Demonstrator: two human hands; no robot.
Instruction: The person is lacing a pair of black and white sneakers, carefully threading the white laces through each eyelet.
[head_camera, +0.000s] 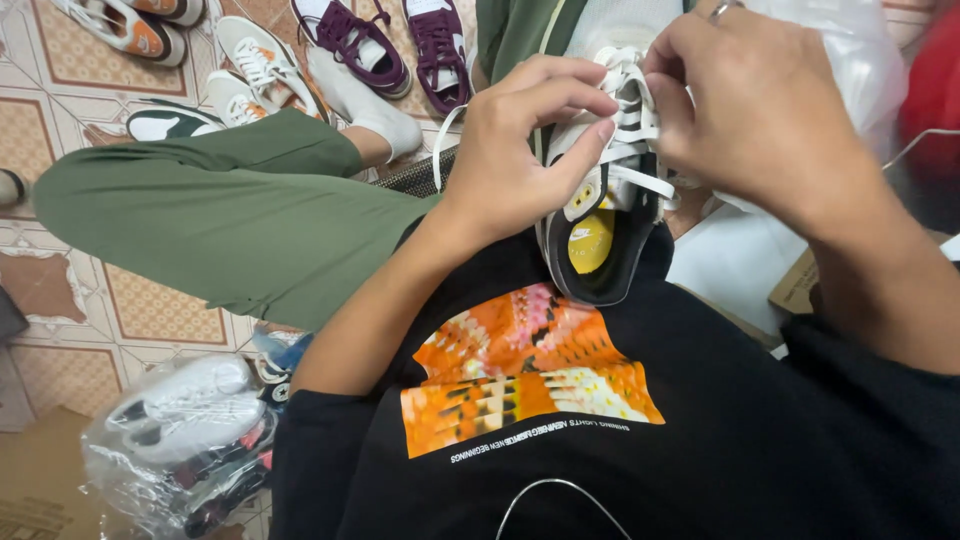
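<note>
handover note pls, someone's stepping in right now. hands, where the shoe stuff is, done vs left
Left hand: fingers curled on the sneaker, pinching the white laces at the tongue side.
Right hand: on the far side of the same laces, fingertips in the eyelet rows; ring on one finger.
Sneaker: held over the lap, opening toward the wearer, yellow insole showing.
Done: laces are threaded across several rows.
Left: one lace end hangs loose by the left wrist; no knot visible.
Nearby: other sneakers on the tiled floor, including a purple pair, and bagged shoes at lower left.
</note>
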